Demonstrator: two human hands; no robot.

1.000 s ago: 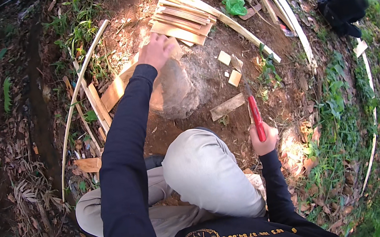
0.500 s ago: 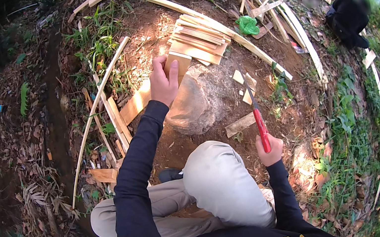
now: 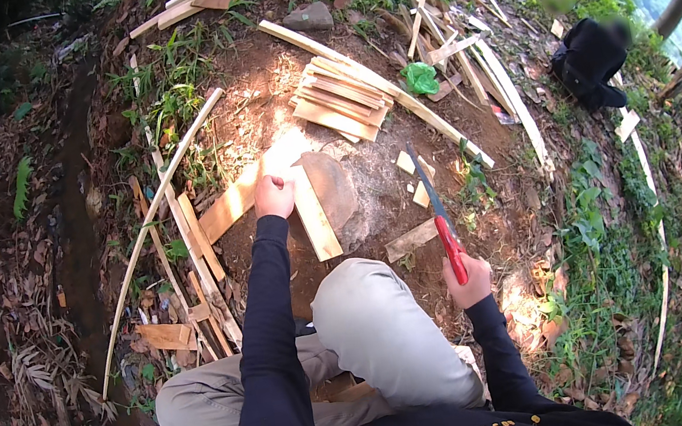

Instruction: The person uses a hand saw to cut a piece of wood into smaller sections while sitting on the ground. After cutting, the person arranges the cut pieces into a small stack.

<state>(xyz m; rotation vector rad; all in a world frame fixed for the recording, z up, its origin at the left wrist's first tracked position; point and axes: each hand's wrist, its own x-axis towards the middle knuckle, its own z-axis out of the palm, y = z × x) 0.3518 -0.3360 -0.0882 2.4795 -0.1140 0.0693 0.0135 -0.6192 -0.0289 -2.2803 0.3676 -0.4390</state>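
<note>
Mostly, open soil (image 3: 397, 199) lies at 3 o'clock of the stump (image 3: 340, 190), while the bent knee (image 3: 377, 320) leaves only narrow room at 6 o'clock. On its 8 o'clock side rests the board (image 3: 317, 219), pale, flat, straight-edged. The red-handled saw (image 3: 448, 238) points to 11 o'clock, apart from the board; the right hand (image 3: 470, 282) is wrapped around its lower end. The left hand (image 3: 273, 197) is curled at the board's 9 o'clock edge; I cannot tell if it grips.
</note>
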